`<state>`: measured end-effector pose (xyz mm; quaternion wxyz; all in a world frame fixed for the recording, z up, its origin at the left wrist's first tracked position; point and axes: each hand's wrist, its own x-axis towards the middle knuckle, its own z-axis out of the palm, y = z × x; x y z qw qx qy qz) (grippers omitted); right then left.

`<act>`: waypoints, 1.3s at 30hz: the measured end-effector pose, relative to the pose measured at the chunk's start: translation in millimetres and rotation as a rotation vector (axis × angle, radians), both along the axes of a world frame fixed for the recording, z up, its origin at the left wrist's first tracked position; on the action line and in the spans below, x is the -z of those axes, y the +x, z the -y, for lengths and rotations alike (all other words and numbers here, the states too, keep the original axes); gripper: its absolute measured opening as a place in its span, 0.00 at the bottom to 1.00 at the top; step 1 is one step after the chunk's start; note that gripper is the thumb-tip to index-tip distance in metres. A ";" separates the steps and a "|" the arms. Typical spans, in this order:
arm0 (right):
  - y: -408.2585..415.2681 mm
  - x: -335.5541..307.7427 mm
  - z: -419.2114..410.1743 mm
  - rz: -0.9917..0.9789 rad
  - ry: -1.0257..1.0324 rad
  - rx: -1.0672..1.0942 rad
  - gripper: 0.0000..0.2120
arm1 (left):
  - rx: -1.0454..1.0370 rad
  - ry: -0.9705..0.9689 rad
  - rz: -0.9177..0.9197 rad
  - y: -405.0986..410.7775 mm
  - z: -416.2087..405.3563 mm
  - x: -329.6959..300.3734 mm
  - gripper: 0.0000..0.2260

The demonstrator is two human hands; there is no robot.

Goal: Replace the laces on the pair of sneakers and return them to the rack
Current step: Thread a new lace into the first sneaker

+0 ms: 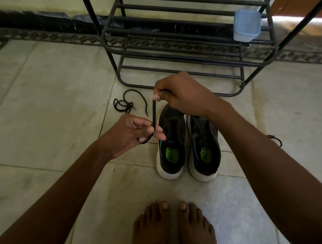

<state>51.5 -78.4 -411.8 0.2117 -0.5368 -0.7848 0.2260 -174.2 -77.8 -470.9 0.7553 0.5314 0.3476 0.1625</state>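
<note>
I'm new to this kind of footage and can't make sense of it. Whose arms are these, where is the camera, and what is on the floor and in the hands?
There is no machine here: a person wears a wide-angle camera on the head, looking down at their own arms and bare feet. The left hand and right hand pinch a black lace stretched between them. On the tiled floor stand two dark sneakers with white soles, side by side. Another black lace lies loose to their left, and a bit of a further one shows beyond the right forearm. Behind stands a black metal rack with a pale blue container on it.
</note>
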 end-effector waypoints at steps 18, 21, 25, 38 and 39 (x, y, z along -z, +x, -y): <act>-55.0 65.0 43.9 0.038 -0.448 -0.090 0.11 | -0.652 -0.482 0.508 10.8 -26.2 23.9 0.06; -52.1 59.1 41.5 0.040 -0.475 -0.142 0.12 | -0.537 -0.434 0.514 7.1 -29.9 12.2 0.07; -31.7 36.9 28.2 0.030 -0.402 -0.125 0.10 | -0.444 0.079 0.036 3.6 -28.5 14.6 0.11; 2.8 17.8 13.1 -0.004 -0.131 0.060 0.09 | -0.100 0.282 -0.089 18.4 0.8 9.7 0.10; 2.9 20.5 13.0 -0.001 -0.129 0.067 0.09 | -0.077 0.287 -0.089 18.7 0.4 9.7 0.10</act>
